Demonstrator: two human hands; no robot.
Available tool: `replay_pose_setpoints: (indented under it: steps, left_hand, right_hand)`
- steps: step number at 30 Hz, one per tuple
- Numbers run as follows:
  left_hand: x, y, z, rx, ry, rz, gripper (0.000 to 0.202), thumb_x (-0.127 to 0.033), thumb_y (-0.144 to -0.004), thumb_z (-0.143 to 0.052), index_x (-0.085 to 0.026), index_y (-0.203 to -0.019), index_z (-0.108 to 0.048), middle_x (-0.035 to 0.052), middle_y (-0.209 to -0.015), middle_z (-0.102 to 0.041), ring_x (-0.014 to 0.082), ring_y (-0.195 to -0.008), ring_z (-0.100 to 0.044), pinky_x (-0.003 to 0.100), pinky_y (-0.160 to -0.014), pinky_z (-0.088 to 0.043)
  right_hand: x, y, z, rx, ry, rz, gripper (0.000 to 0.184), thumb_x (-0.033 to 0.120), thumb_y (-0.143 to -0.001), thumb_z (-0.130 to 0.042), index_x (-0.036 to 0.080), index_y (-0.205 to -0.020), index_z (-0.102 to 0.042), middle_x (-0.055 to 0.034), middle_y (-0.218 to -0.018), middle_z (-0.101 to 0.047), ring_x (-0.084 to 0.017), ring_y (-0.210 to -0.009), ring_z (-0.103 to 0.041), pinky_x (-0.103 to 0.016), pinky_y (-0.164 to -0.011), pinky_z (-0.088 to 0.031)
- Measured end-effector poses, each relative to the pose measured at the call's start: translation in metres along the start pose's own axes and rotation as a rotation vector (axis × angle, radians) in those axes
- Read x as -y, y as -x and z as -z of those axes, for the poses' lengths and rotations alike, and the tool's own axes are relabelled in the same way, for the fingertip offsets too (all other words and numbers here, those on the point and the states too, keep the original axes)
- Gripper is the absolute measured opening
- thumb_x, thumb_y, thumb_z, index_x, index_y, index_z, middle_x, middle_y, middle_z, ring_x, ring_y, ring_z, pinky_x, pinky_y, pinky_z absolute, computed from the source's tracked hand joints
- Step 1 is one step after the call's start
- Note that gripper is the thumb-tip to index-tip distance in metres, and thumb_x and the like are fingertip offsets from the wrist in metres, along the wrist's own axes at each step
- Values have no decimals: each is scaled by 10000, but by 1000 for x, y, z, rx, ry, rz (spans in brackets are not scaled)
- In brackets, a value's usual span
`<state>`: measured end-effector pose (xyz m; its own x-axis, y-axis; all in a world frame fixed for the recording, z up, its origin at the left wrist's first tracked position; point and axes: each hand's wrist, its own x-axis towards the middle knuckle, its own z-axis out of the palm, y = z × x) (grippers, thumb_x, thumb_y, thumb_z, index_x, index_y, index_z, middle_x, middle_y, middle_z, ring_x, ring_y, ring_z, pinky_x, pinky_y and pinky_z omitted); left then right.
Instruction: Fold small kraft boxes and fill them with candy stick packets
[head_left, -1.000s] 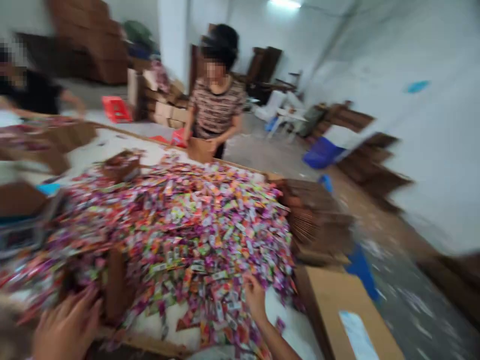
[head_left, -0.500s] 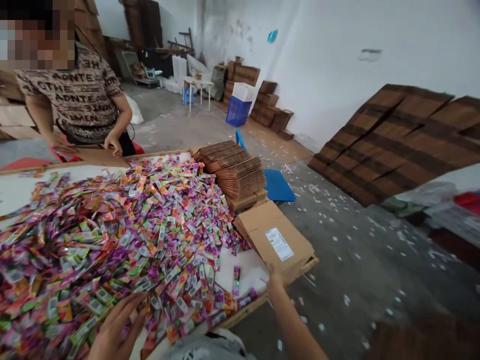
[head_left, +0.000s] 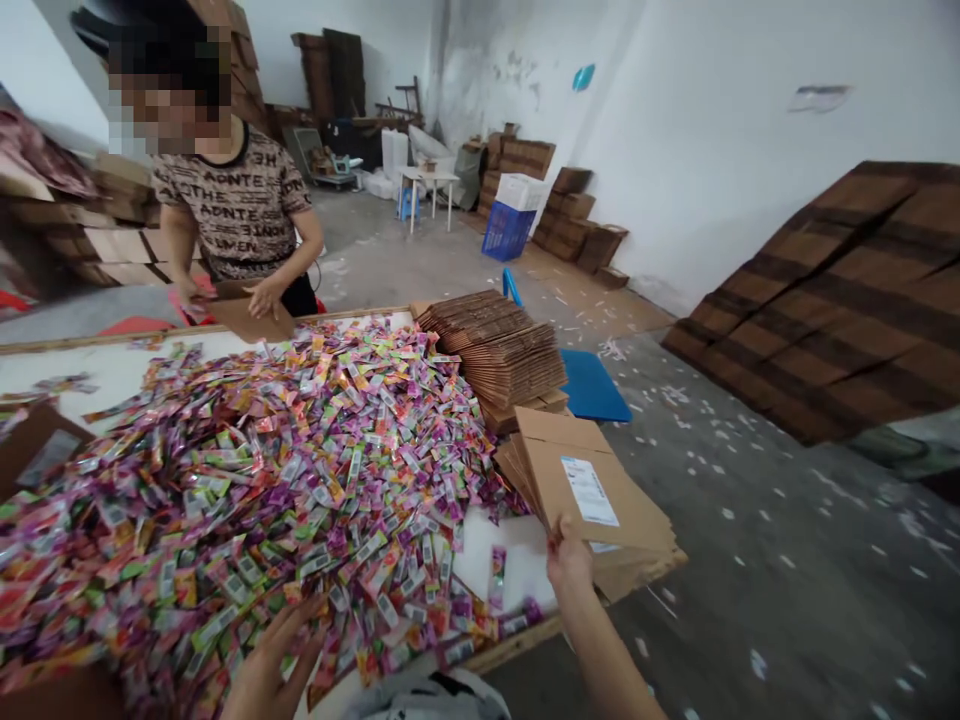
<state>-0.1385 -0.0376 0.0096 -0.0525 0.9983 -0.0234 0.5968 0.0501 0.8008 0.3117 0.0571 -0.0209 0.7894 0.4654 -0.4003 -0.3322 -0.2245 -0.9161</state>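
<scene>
My right hand grips the near edge of a flattened cardboard box that bears a white printed label. This box is the top one of a small stack at the table's right corner and is tilted up a little from those below. My left hand rests at the near edge of a wide heap of small colourful wrapped packets, its fingers spread and nothing visible in them. One purple packet lies apart on the white tabletop near my right hand.
Behind the labelled boxes stands a tall stack of folded cardboard, with a blue stool beside it. Across the table a co-worker handles an open cardboard box. Another box lies at left. Paper scraps litter the floor.
My right hand has taken hold of the top flattened box and lifted its edge slightly. The co-worker's box is now tilted more upright. The view has swung left.
</scene>
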Motion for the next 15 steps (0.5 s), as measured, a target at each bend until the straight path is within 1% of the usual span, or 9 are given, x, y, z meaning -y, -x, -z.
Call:
replay_pose_setpoints:
  steps: [1,2,3,5,7,9,10,12,15]
  left_hand:
    - [0,-5,2,16,34,25,378,-531,-834,-605,-323,-1129,-719,56,-1200,-737,318,-1201,-629,461,-999,-528]
    - [-2,-12,4,18,86,56,400,-540,-819,-621,-311,-1136,-710,64,-1207,-733,319,-1204,-626,474,-1021,-509]
    - [-5,-19,5,2,157,93,448,-554,-806,-634,-293,-1167,-686,79,-1224,-722,317,-1203,-626,482,-1034,-494]
    - [-17,-38,6,-101,334,190,610,-599,-777,-654,-246,-1271,-590,121,-1274,-680,310,-1187,-631,479,-1024,-496]
    - [-32,-58,6,-252,490,304,775,-658,-732,-671,-206,-1334,-489,155,-1295,-641,309,-1174,-631,455,-983,-518]
    - [-45,-74,7,-380,578,425,764,-687,-727,-662,-196,-1287,-492,151,-1261,-644,304,-1167,-626,426,-976,-513]
    - [-49,-80,8,-420,612,490,734,-701,-731,-650,-199,-1248,-510,147,-1239,-650,305,-1157,-628,414,-963,-516]
    - [-52,-86,11,-464,690,598,700,-722,-741,-623,-213,-1210,-521,144,-1235,-647,311,-1148,-630,401,-922,-528]
    - [-43,-80,16,-498,803,688,749,-750,-750,-584,-223,-1271,-479,157,-1327,-600,320,-1198,-601,409,-914,-522]
  right_hand:
    - [-1,11,6,6,-3,-9,459,614,-657,-766,201,-753,-590,58,-580,-584,-108,-500,-523,-229,-472,-469]
    - [-4,24,13,44,14,-5,494,625,-585,-797,198,-751,-610,37,-619,-633,-129,-551,-572,-246,-517,-505]
    - [-9,38,20,122,61,14,523,633,-532,-813,192,-749,-637,8,-670,-680,-160,-616,-618,-270,-574,-538]
    - [-24,68,34,356,231,101,542,658,-504,-805,180,-733,-689,-54,-753,-737,-234,-741,-675,-323,-681,-575]
    - [-39,94,39,614,426,236,528,675,-566,-759,181,-752,-738,-101,-853,-764,-294,-862,-695,-365,-783,-582]
    - [-51,113,33,799,543,347,508,667,-666,-689,199,-843,-776,-123,-972,-767,-320,-953,-694,-395,-861,-573]
    - [-54,119,28,861,580,390,500,659,-705,-657,213,-887,-785,-129,-1017,-762,-327,-984,-692,-411,-889,-567]
    - [-55,126,15,931,647,456,486,649,-731,-629,238,-930,-794,-138,-1052,-756,-349,-1019,-687,-461,-928,-554]
    - [-46,128,-2,985,722,527,439,625,-671,-696,269,-904,-805,-141,-1078,-751,-386,-1074,-668,-535,-987,-514]
